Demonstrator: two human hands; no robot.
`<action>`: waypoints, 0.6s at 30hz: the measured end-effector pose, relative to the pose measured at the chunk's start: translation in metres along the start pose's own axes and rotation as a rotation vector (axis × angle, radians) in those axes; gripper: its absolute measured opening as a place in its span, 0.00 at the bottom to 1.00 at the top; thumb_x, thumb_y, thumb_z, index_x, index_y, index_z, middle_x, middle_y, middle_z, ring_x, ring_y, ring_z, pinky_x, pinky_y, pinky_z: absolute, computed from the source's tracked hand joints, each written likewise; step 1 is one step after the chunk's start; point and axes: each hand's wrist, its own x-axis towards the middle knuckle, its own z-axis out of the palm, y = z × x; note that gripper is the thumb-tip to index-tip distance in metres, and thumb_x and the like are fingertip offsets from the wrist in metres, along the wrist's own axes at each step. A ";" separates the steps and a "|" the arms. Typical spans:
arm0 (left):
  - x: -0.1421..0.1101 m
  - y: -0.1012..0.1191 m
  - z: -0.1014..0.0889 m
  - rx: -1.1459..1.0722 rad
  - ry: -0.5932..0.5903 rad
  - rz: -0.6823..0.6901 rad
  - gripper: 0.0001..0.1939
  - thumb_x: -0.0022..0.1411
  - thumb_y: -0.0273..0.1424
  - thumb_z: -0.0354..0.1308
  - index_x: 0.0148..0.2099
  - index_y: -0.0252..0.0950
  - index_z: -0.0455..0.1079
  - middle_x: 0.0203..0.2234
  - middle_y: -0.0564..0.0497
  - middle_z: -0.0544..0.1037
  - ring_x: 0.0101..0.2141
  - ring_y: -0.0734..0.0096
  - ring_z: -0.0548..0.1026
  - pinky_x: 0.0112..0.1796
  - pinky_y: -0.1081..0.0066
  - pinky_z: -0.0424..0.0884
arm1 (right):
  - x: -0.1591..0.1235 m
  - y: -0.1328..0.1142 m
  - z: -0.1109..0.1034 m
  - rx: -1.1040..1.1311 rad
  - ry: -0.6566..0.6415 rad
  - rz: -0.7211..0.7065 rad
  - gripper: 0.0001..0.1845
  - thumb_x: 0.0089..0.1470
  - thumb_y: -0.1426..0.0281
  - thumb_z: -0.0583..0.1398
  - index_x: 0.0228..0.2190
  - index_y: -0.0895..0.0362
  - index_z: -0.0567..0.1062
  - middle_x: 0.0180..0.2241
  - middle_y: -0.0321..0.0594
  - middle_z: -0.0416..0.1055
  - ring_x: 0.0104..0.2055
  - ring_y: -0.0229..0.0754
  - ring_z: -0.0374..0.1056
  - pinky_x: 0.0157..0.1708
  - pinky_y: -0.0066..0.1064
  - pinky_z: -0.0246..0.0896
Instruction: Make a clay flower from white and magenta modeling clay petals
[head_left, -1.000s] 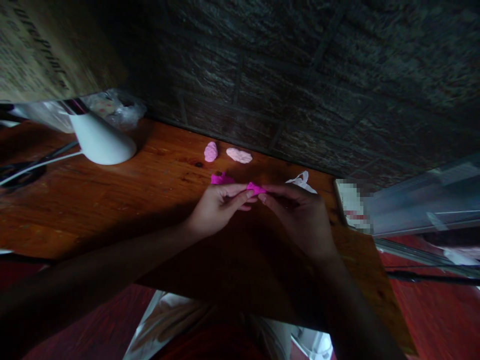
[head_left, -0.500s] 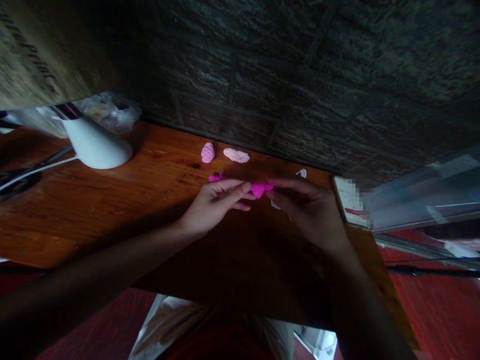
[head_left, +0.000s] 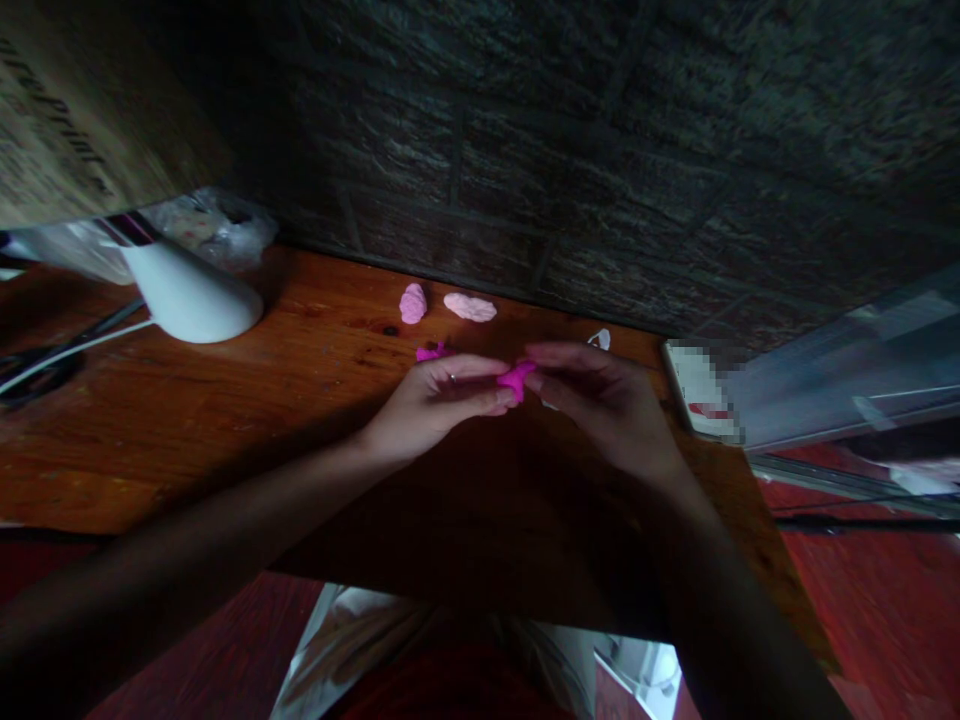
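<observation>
Between my two hands, over the wooden table, is a small bright magenta piece of soft modelling clay (head_left: 516, 379). My left hand (head_left: 442, 400) pinches its left side between thumb and fingers. At its right side, the thumb and fingertips of my right hand (head_left: 607, 400) close on it too. Another magenta clay piece (head_left: 430, 352) lies just behind my left hand, partly hidden by it. Farther back rest a mauve-pink clay lump (head_left: 412, 303) and a longer pale pink clay lump (head_left: 470, 307). Behind my right hand sits a small white scrap (head_left: 600, 340).
A white lamp base (head_left: 195, 295) with a cable stands on the table (head_left: 300, 360) at left, under a printed shade (head_left: 97, 120). A phone (head_left: 701, 390) lies at right beside a translucent plastic box (head_left: 847, 370). A dark brick wall (head_left: 480, 160) borders the back.
The magenta clay between my fingers has changed shape, from a wider flap to a narrower, pointed form. My left thumb has shifted lower. The whole view has moved slightly.
</observation>
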 end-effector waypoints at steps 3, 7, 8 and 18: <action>0.000 -0.001 0.000 -0.092 -0.009 -0.069 0.11 0.56 0.28 0.70 0.44 0.35 0.81 0.39 0.47 0.84 0.39 0.66 0.82 0.45 0.66 0.78 | 0.000 0.000 0.001 0.021 0.007 0.012 0.14 0.51 0.63 0.71 0.40 0.51 0.83 0.39 0.37 0.83 0.41 0.41 0.80 0.45 0.37 0.77; 0.001 -0.004 -0.001 -0.276 -0.009 -0.155 0.09 0.56 0.25 0.68 0.42 0.34 0.81 0.36 0.48 0.85 0.37 0.68 0.82 0.43 0.68 0.79 | 0.000 0.000 0.002 0.019 0.006 0.007 0.09 0.53 0.65 0.69 0.38 0.50 0.84 0.39 0.36 0.84 0.41 0.40 0.79 0.46 0.36 0.77; 0.002 -0.005 -0.001 -0.315 -0.027 -0.174 0.08 0.57 0.25 0.67 0.41 0.34 0.81 0.36 0.48 0.85 0.37 0.68 0.82 0.43 0.68 0.78 | 0.001 0.000 0.002 0.019 0.008 0.007 0.08 0.54 0.66 0.69 0.38 0.50 0.84 0.39 0.35 0.84 0.41 0.41 0.79 0.46 0.37 0.76; 0.004 -0.005 -0.004 -0.406 -0.063 -0.244 0.05 0.60 0.25 0.64 0.39 0.33 0.80 0.36 0.47 0.85 0.38 0.70 0.83 0.45 0.70 0.78 | 0.000 0.002 0.005 0.014 -0.003 0.014 0.11 0.54 0.67 0.69 0.41 0.50 0.83 0.41 0.36 0.83 0.43 0.41 0.79 0.47 0.37 0.76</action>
